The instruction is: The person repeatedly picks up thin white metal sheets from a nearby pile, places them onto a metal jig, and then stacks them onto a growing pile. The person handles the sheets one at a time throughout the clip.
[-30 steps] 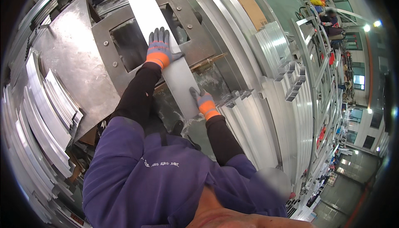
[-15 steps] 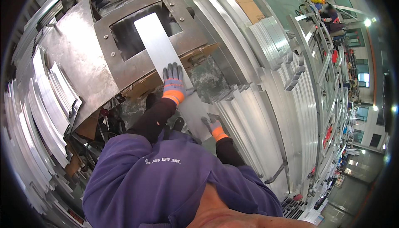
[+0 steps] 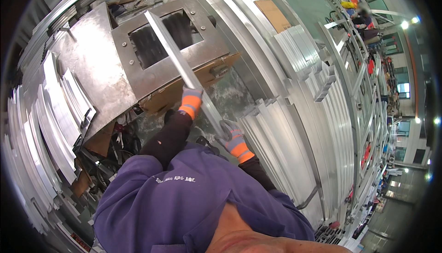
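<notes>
A long silver metal profile [image 3: 177, 59] slants from the machine opening down toward my body. It shows a narrow side, and its far end hangs over the square opening [image 3: 159, 52] in the steel machine top, where dark brush-like rollers show. My left hand [image 3: 191, 100], in a grey and orange glove, is closed on the profile around its middle, from the left side. Gloved the same way, my right hand [image 3: 233, 138] grips the profile's near end. The left fingertips are partly hidden behind the profile.
Stacked long silver profiles [image 3: 271, 133] lie close to my right hand. More metal strips [image 3: 60, 110] lean at the left beyond the bare steel plate [image 3: 92, 45]. Cardboard [image 3: 202, 75] juts from the machine's near edge. Another person [image 3: 363, 20] is far off at right.
The profile has been turned from its wide face to a narrow side. My left hand has gone from lying flat on top to gripping the side; my right hand has closed around the near end.
</notes>
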Motion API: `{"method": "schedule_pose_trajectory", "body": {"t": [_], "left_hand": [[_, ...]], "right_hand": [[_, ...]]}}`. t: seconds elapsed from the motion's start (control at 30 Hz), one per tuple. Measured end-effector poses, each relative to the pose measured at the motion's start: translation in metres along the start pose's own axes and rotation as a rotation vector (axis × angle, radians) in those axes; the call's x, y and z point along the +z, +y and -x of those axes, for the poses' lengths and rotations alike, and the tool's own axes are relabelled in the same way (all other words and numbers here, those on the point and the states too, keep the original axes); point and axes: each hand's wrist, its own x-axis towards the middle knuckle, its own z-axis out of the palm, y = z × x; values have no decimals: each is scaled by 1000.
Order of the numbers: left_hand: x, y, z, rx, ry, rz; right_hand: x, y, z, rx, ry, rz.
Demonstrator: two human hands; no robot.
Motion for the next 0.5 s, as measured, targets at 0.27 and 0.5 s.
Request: {"method": "schedule_pose_trajectory", "body": {"t": [0.27,0.5], "left_hand": [[-61,6,-82,-96,21,494],[-75,80,-127,824,278,-818]], "right_hand": [[16,-13,-136,610,-386,-222],[72,-47,-259,629,-124,-62]]}}
